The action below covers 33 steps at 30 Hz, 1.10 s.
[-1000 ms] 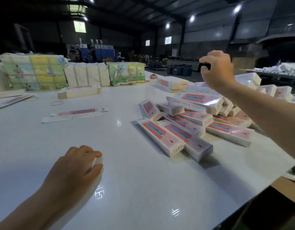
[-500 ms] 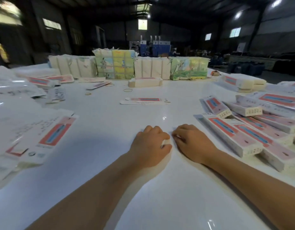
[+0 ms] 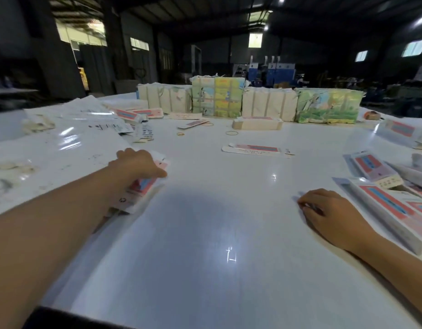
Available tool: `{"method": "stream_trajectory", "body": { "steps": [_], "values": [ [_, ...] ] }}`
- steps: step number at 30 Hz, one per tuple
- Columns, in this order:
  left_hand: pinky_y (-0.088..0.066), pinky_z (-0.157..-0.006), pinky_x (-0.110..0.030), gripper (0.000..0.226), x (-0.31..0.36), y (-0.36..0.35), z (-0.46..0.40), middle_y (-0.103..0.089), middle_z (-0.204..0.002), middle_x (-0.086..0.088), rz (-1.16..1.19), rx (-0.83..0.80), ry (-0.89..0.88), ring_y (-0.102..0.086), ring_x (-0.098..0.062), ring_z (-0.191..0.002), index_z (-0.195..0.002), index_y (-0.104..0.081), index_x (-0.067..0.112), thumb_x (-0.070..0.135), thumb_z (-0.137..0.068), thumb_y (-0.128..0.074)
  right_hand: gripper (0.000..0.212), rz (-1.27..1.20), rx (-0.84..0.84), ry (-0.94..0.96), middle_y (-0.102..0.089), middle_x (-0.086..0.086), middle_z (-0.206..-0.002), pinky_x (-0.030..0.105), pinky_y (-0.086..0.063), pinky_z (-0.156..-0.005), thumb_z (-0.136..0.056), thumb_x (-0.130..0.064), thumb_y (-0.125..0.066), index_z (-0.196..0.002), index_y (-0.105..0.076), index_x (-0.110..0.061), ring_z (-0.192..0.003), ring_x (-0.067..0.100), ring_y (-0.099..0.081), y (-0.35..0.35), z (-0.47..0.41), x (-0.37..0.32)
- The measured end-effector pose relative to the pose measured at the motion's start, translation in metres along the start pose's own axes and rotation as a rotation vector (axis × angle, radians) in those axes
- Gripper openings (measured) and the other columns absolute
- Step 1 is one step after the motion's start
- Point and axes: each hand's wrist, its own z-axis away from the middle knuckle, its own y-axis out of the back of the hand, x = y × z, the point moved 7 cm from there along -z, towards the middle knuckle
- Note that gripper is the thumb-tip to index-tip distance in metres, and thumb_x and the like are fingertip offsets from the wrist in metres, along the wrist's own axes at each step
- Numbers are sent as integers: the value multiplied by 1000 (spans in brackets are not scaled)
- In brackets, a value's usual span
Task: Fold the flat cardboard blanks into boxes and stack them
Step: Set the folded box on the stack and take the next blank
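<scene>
The glossy white surface (image 3: 205, 233) fills the lower part of the view and reflects small ceiling lights. Behind it stands a dark, dim warehouse hall with a dark metal roof (image 3: 205, 10). Bright windows (image 3: 255, 40) sit high on the walls beyond the surface, and blue and white machines (image 3: 274, 70) stand at the far wall behind it.

the broad white table top (image 3: 217, 222) is smooth and glossy, throwing back small ceiling lights as bright glints. under the left hand (image 3: 138, 166) lies a stack of flat white-and-red cardboard blanks (image 3: 140, 189), thin printed card with a slight sheen. just beyond the right hand (image 3: 328, 214) lie long folded white-and-red card boxes (image 3: 385, 210), smooth with a satin face. far past both hands stand paper-wrapped bundles (image 3: 268, 104), matt and creased. thin rubber bands (image 3: 231, 133) lie near them.
</scene>
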Motion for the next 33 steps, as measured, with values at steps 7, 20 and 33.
{"method": "stream_trajectory", "body": {
  "steps": [7, 20, 33],
  "values": [
    [-48, -89, -41, 84, -27, -12, -13, -58, -99, -15, 169, -111, 131, -59, -34, -94, -111, -50, 7, 56, -52, -84, 17, 7, -20, -13, -66, 6, -105, 33, -42, -86, -88, -8, -58, -96, -72, -14, -99, 28, -57, -1, 0, 0],
    [-48, -62, -32, 24, 93, 28, 44, -57, -104, -6, 698, 109, -217, -57, -20, -83, -109, -49, 20, 32, -90, -57, 19, -8, -7, -8, -64, 9, -99, 25, -36, -77, -90, -12, -53, -96, -70, -11, -97, 28, -54, 3, 1, -8],
    [-50, -73, -24, 93, 224, -44, 157, -44, -127, 18, 536, -249, -884, -55, -12, -100, -130, -33, 41, 76, -49, -62, 38, -134, -20, -7, -57, 2, -133, 34, -46, -95, -89, -8, -51, -125, -60, -16, -119, 23, -52, 8, 5, -11]
  ]
}}
